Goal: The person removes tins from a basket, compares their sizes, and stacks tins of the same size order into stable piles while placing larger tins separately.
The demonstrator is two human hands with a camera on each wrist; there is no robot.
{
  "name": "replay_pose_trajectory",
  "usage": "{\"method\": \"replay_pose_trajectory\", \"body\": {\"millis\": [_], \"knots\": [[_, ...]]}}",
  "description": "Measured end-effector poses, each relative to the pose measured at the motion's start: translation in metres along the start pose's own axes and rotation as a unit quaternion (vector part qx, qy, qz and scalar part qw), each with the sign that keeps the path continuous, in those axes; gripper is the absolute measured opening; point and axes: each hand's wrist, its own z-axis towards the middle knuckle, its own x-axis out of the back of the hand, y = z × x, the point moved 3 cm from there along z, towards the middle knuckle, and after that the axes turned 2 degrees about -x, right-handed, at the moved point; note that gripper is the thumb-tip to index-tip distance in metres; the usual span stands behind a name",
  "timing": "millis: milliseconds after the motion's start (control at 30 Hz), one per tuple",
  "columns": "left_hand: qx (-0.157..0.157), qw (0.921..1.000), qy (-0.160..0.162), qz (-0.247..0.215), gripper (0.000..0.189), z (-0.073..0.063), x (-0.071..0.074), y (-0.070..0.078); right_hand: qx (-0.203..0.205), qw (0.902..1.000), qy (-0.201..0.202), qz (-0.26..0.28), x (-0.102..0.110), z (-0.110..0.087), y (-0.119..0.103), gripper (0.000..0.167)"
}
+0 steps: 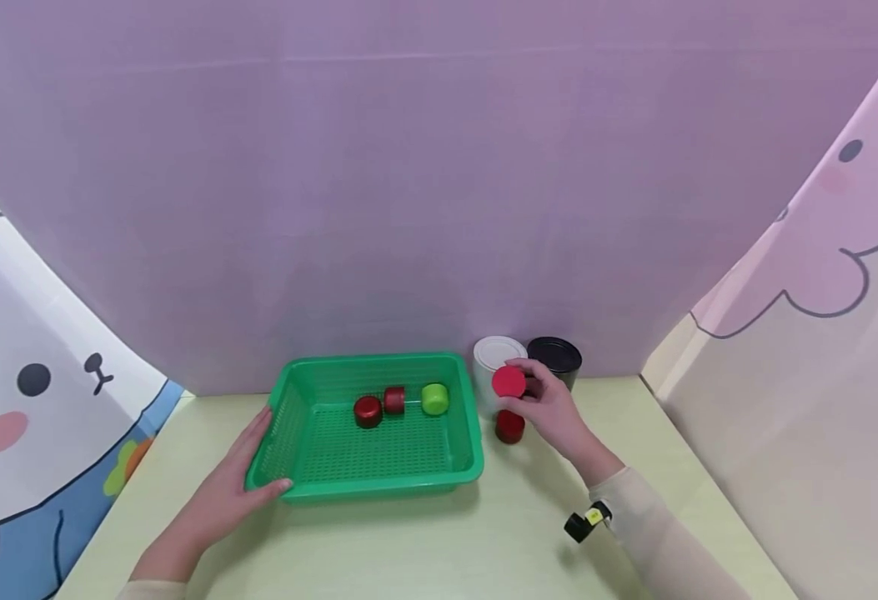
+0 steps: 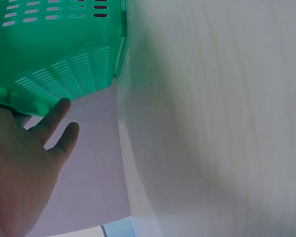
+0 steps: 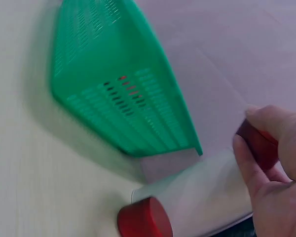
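Observation:
My right hand (image 1: 547, 408) pinches a small red cylinder (image 1: 509, 382) between thumb and fingers, its flat round face showing. Below it, a second glossy red cylinder (image 1: 509, 427) stands on the table, close to the white can (image 1: 484, 387). My left hand (image 1: 232, 483) rests at the left end of the green basket (image 1: 378, 481), fingers fairly straight along its outer side and thumb on the front rim. Inside the basket lie a red cylinder (image 1: 368, 412), another red piece (image 1: 394, 400) and a lime-green piece (image 1: 434, 399) with a thin rod between the last two.
Behind my right hand, a black-lidded can (image 1: 556, 357) stands beside the white one, against the purple cloth (image 1: 408, 208). Cartoon-printed cloths hang at both sides. The pale table (image 1: 423, 554) extends in front of the basket.

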Motion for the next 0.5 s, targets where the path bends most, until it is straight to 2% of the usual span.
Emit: {"method": "replay_pose_trajectory", "body": {"millis": [200, 500], "knots": [[-0.007, 1.0, 0.004, -0.002, 0.111, -0.001, 0.0, 0.0, 0.01, 0.9985, 0.05, -0.022, 0.008, -0.007, 0.009, 0.06], [-0.005, 1.0, 0.004, -0.004, 0.111, -0.002, 0.001, 0.003, 0.044, 0.9967, 0.05, -0.045, 0.009, -0.014, 0.019, 0.058]]}}
